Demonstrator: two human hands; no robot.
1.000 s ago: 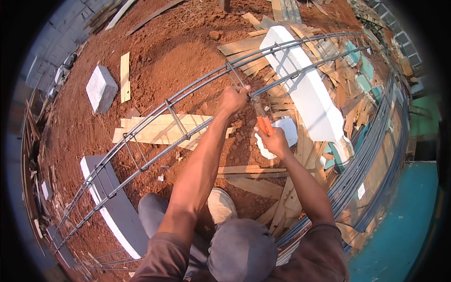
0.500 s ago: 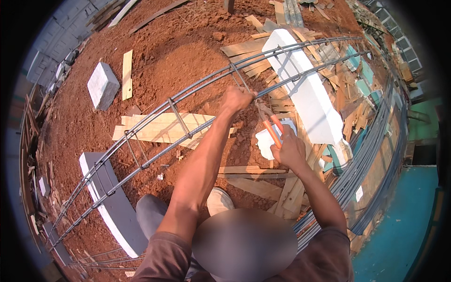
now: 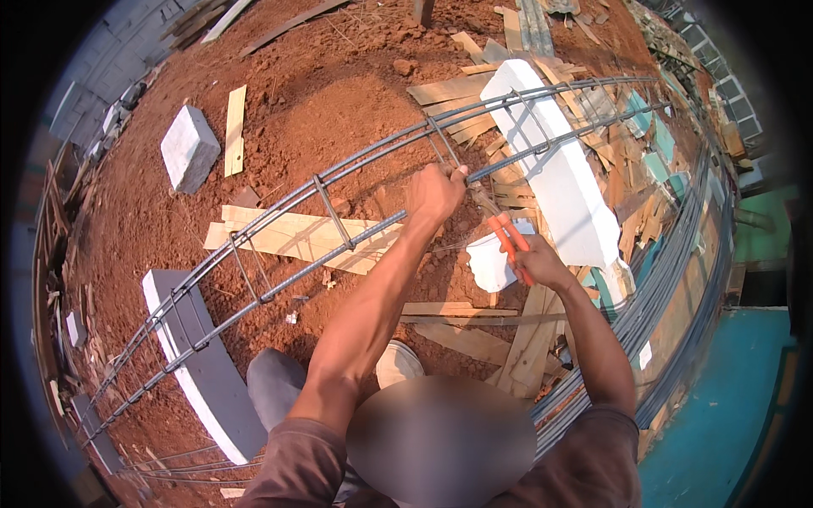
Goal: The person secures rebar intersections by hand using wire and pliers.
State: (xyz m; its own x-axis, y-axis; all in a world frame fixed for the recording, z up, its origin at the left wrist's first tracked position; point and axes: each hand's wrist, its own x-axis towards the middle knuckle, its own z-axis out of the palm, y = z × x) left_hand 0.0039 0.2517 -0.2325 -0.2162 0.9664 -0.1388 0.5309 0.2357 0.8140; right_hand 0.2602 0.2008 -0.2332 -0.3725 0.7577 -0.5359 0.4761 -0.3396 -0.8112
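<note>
A long rebar cage crosses in front of me, its bars joined by several stirrups. My left hand is closed around the near bar beside a stirrup. Its fingers partly hide that joint, and I cannot make out any tie wire there. In my right hand is a pair of orange-handled pincers. Their jaws point up toward the near bar, just right of my left hand. Whether the jaws grip anything is too small to tell.
A long white block lies under the cage at right, another grey-and-white block under it at left. Loose rebar runs along the right side. Wooden boards and scraps litter the red soil.
My right hand has shifted slightly right and turned the pincers, and their handles look closer together. My left hand keeps its hold on the bar. The whole view has shifted a little.
</note>
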